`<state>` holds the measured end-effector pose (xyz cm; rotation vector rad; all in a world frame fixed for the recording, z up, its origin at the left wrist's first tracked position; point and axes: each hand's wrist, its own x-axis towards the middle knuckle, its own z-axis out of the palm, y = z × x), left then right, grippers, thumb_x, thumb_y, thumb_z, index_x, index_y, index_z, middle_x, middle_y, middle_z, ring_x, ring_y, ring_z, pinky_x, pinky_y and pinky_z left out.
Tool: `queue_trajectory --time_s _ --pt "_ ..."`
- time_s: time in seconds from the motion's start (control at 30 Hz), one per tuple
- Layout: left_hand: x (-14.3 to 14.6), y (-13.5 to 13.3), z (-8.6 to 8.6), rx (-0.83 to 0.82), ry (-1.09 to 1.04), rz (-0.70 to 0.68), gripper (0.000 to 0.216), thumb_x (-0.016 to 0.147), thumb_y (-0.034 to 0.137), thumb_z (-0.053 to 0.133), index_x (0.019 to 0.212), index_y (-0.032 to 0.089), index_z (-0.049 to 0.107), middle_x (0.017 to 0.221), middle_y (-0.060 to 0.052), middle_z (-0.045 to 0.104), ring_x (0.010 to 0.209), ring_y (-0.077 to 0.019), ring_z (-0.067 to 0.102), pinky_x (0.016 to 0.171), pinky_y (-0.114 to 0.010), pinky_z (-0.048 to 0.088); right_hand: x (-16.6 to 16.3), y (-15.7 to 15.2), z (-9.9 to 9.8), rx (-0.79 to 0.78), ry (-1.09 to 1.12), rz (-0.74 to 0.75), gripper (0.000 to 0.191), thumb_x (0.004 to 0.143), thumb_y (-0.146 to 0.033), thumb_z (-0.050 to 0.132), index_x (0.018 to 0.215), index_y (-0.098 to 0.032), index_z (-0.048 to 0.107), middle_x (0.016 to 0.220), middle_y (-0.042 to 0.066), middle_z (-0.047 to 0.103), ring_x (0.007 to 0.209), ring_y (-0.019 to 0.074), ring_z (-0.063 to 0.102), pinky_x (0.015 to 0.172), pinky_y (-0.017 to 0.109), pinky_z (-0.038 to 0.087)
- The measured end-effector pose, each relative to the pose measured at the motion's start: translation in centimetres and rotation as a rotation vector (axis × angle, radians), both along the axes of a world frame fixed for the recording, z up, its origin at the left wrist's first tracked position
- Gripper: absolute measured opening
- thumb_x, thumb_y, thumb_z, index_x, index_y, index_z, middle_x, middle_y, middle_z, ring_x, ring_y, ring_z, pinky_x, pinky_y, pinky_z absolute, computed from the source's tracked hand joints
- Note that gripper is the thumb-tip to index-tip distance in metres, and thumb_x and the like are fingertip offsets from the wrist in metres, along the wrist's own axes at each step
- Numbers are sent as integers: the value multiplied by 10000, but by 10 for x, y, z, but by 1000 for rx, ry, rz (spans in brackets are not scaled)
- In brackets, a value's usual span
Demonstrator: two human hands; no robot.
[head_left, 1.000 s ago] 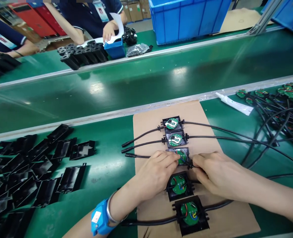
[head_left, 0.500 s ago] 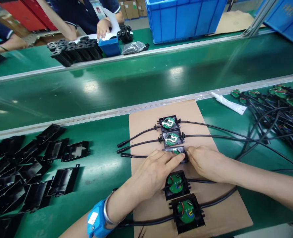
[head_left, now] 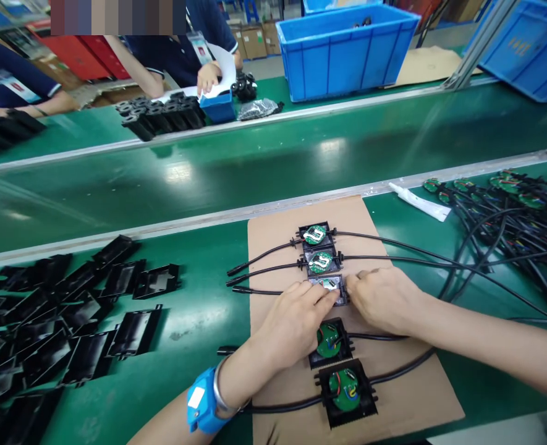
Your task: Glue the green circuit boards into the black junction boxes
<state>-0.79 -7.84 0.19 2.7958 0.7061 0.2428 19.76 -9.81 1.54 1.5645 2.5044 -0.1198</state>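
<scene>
Across a brown cardboard sheet [head_left: 273,235] lies a column of several open black plastic housings, each with a round green circuit board and black cables. My left hand [head_left: 296,315] rests over the third housing [head_left: 340,295] from the top, its fingers pressed on the housing and its board [head_left: 331,283]; the thumb is hidden. At that housing's right end, my right hand [head_left: 379,296] is closed in a pinch, and its fingers hide what they hold. Above sit two housings whose boards [head_left: 314,235] carry white paste. Below are a fourth housing [head_left: 331,343] and a fifth [head_left: 347,392] without paste.
Loose black housings [head_left: 88,352] are piled at left. A white tube [head_left: 419,203] and a heap of cabled boards [head_left: 509,204] lie at right. Beyond the green divider [head_left: 236,167], people handle black parts [head_left: 162,114] near blue bins [head_left: 342,55].
The camera view has tilted up slightly and shifted left. Both hands stay at the third housing; the left fingers have drawn back slightly, showing more of its right end.
</scene>
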Motion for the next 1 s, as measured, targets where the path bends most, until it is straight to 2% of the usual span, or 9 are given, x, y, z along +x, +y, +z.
queue_trajectory --time_s 0.13,0.23,0.43,0.6,0.67,0.77,0.87,0.93,1.0 --pt "-1 -5 1 17 21 -18 622 679 -13 484 1286 125 494 1043 -88 606 878 -233 531 777 -375 502 7 7 18 -30 146 -2 189 909 -184 437 844 -150 612 848 92 688 758 230 643 643 311 419" --pt "1 -8 3 3 53 -18 604 697 -2 490 1288 124 499 1008 -80 608 849 -229 526 744 -368 495 10 3 8 -88 300 45 149 866 -105 461 832 -150 599 855 73 666 796 200 611 724 305 431" --pt "7 -11 5 -60 112 16 551 753 18 471 1296 110 503 958 -65 603 842 -229 517 729 -373 499 12 -8 -24 12 521 86 232 865 -52 376 764 -153 558 772 69 571 726 187 509 642 289 408" --pt "0 -16 10 -135 33 18 550 749 57 514 1294 126 513 1034 -79 619 880 -234 532 787 -385 512 21 -1 -7 -73 525 141 229 886 -78 406 763 -168 577 775 53 574 740 186 508 666 299 422" --pt "-7 -8 10 -185 -141 44 461 800 80 507 1254 154 542 1063 -70 630 914 -208 547 818 -343 510 26 10 -1 -40 542 128 201 906 -117 438 794 -177 595 798 52 590 788 196 518 726 319 436" --pt "-18 20 3 -104 -333 235 276 876 91 463 1099 178 599 1006 -58 647 933 -192 559 826 -341 493 30 29 -10 152 537 41 121 912 -175 483 931 -148 599 907 99 613 905 243 517 837 399 441" --pt "-25 48 -9 24 -241 386 117 851 126 532 947 160 591 960 -84 632 920 -240 557 801 -415 486 31 39 -28 171 527 -5 88 895 -169 494 948 -134 555 934 119 603 919 260 520 829 426 456" --pt "-27 56 -14 24 -191 395 49 849 135 536 872 169 562 888 -68 627 847 -227 570 747 -392 493 31 36 -33 155 581 -42 75 909 -145 451 938 -151 520 903 96 598 854 229 539 771 383 471" --pt "-29 56 -13 -5 -219 377 78 882 129 478 862 182 532 818 -37 622 756 -190 583 677 -334 492 30 27 -26 161 647 -67 97 933 -141 409 973 -162 496 895 76 595 792 194 553 713 332 469"
